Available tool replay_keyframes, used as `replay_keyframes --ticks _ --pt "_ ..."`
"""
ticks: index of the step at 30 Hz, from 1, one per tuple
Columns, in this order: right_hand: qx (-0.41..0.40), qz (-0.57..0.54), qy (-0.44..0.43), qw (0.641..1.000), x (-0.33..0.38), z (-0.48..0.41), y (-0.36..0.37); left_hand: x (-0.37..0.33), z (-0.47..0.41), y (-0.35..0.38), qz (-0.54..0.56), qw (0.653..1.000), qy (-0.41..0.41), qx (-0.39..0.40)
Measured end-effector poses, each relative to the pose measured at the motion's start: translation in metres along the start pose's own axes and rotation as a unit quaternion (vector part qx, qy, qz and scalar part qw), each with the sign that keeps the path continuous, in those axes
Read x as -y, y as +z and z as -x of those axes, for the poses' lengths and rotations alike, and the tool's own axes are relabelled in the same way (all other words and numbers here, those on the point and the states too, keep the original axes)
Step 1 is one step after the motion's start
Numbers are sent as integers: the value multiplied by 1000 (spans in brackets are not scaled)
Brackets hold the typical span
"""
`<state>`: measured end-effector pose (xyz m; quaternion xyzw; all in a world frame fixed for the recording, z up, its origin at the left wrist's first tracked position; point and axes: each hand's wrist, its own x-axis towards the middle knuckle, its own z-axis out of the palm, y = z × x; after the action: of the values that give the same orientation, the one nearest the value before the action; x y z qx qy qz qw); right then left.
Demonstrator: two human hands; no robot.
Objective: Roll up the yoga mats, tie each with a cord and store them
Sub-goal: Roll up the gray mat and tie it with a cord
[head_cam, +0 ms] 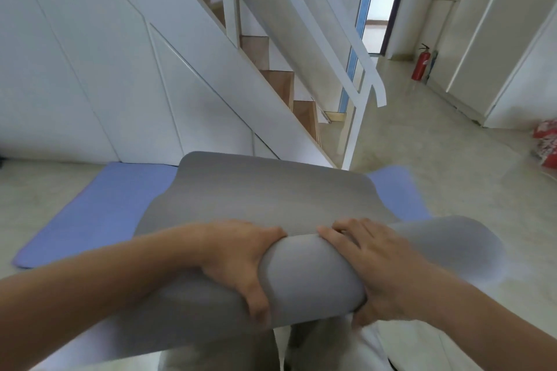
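A grey yoga mat [265, 190] is partly rolled, its thick roll lying across the bottom of the view and its flat end stretching away toward the stairs. My left hand [241, 262] grips the roll from the left, fingers over the top and thumb down its near side. My right hand [373, 268] grips the roll from the right in the same way. A blue yoga mat [99, 208] lies flat on the floor under the grey one, showing on both sides. No cord is in view.
A white staircase [271, 75] with wooden treads and a white railing rises just beyond the mats. A red fire extinguisher [421, 65] stands by the far wall. A red-and-white bag [547, 144] sits on the floor at the right edge, near white cabinet doors.
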<state>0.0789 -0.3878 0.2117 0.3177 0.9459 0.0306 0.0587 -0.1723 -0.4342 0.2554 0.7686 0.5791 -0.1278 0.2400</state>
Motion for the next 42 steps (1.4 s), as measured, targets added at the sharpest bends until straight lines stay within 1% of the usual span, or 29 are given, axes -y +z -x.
replay_keyframes --ticks 1,3,6,7,8,9,10,11,12,13,14,16,18,20,23,25,29,32,34,35,37,38,40,42 --pt "-29 -6 6 1000 -2 1 4 1 -6 -5 21 1000 0 17" --pt "-60 -30 12 998 -5 0 8 4 -15 -12 60 996 -4 60" --pt "-68 -31 11 997 -5 -3 3 18 -23 -24 134 982 -22 131" --pt "-66 -27 7 997 -4 -5 2 25 -28 -29 167 977 -28 127" --pt "-62 -26 3 998 -2 -7 1 33 -36 -34 182 978 -34 98" --pt "-59 -25 -3 998 0 -10 2 43 -49 -40 153 986 -51 41" --pt "-59 -20 -12 998 3 -13 4 54 -65 -46 74 994 -69 -33" --pt "-60 -14 -21 998 6 -15 6 64 -83 -50 -37 991 -75 -105" --pt "-61 -12 -29 998 8 -17 8 74 -102 -51 -135 975 -77 -156" --pt "-66 -15 -34 997 10 -20 10 84 -122 -52 -186 962 -83 -183" --pt "-72 -20 -35 997 11 -22 12 95 -142 -52 -194 958 -100 -187" --pt "-74 -33 -33 996 10 -27 15 110 -174 -50 -124 969 -155 -147" --pt "-63 -38 -33 997 3 -37 15 114 -196 -46 -11 979 -179 -96" --pt "-33 -33 -33 998 -6 -49 13 107 -208 -40 39 985 -147 -80" --pt "23 -46 -38 998 -20 -67 5 83 -206 -39 36 993 -65 -89" --pt "53 -64 -37 996 -25 -75 0 68 -194 -41 62 995 -21 -79" --pt "104 -111 -17 988 -32 -84 -10 46 -157 -47 167 984 9 -68" --pt "146 -165 19 975 -39 -91 -16 34 -119 -51 190 980 18 -59" --pt "171 -208 58 961 -45 -94 -19 29 -90 -51 158 986 17 -48" --pt "183 -234 73 952 -49 -95 -19 28 -76 -49 123 992 17 -38" --pt "202 -293 88 931 -54 -96 -21 28 -53 -39 16 999 19 -24" --pt "209 -314 93 921 -54 -96 -23 27 -45 -29 -40 999 19 -30" --pt "224 -327 95 913 -51 -93 -27 25 -37 -8 -123 989 27 -80" --pt "221 -305 81 923 -44 -84 -31 24 -39 0 -146 981 41 -118"
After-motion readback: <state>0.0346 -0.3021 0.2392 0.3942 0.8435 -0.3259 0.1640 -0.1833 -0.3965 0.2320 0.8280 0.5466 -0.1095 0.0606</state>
